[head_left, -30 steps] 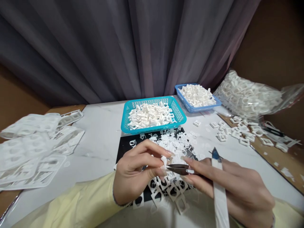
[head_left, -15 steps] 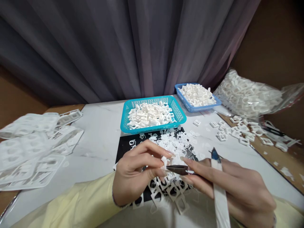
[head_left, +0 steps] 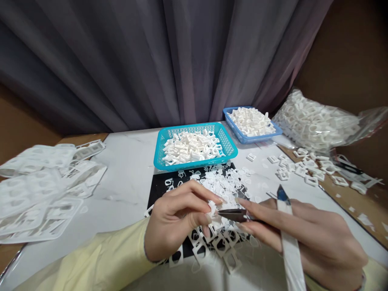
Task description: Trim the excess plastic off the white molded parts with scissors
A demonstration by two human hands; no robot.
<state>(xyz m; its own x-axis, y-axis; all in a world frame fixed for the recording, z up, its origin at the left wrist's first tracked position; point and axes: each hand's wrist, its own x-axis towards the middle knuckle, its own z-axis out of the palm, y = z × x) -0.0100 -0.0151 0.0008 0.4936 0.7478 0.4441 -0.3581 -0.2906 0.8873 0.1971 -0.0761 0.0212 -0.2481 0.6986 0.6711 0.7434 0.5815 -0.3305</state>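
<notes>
Between the thumb and fingers of my left hand is a small white plastic piece, partly hidden by the fingertips. My right hand is closed on snips with dark pointed blades, whose tips lie at the white piece. A knife with a pointed blade and a white-wrapped handle also rests in this hand, its point up and away from the piece. Under both hands spreads a black mat, strewn with thin white scraps and flat frame-like white pieces.
Beyond the mat stands a turquoise basket of white pieces; a blue basket of more is behind it. On the right lie a filled clear bag and loose white frames. White moulded sheets are piled at left.
My right hand has shifted a little to the right with the snips and the knife. The snips' tips have drawn slightly right, and my left hand is almost in place, still pinching the white piece.
</notes>
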